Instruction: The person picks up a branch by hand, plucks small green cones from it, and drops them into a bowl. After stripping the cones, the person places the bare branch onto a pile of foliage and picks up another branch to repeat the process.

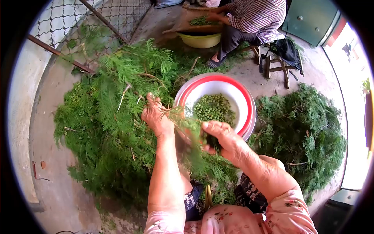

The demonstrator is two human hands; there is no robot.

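My left hand is closed around the stem of a leafy evergreen branch, whose feathery green foliage spreads up and to the left. My right hand is closed, thumb against fingers, at a blurred green sprig between the two hands. Exactly what lies inside its fingers is partly hidden. Just beyond my hands stands a white basin with a red rim band, partly covered by my right hand and the sprig. Small round green cones lie in it.
A large heap of cut branches covers the floor at left, another heap lies at right. Across from me a person sits by a yellow-green tub. A wooden stool with a black bag stands behind.
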